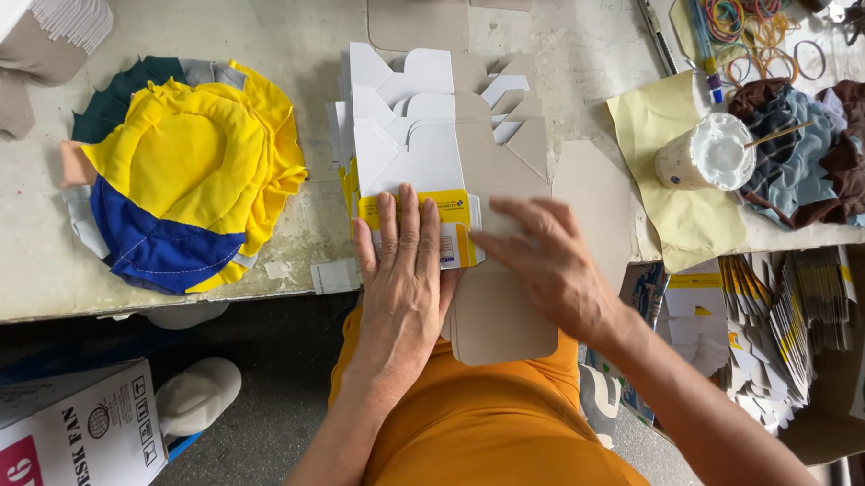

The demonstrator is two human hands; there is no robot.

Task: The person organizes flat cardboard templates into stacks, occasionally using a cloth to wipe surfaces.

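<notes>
Head view, left hand: the left hand [405, 271] lies flat, palm down, fingers straight and pressed close together, on the yellow-and-white flat carton [424, 224].
Head view, right hand: the right hand [547, 266] rests beside it, fingers loosely spread, fingertips on the carton's grey cardboard flap [502, 312]; nothing is pinched.
Carton: at the table [30, 248] edge, overhanging the person's orange lap, topmost on a fanned stack of unfolded cartons [428, 109].
Left of hands: a pile of yellow and blue fabric pieces [190, 177].
Right of hands: a white cup [709, 152] with a stick, on yellow paper [687, 218]; rubber bands [756, 29] beyond.
</notes>
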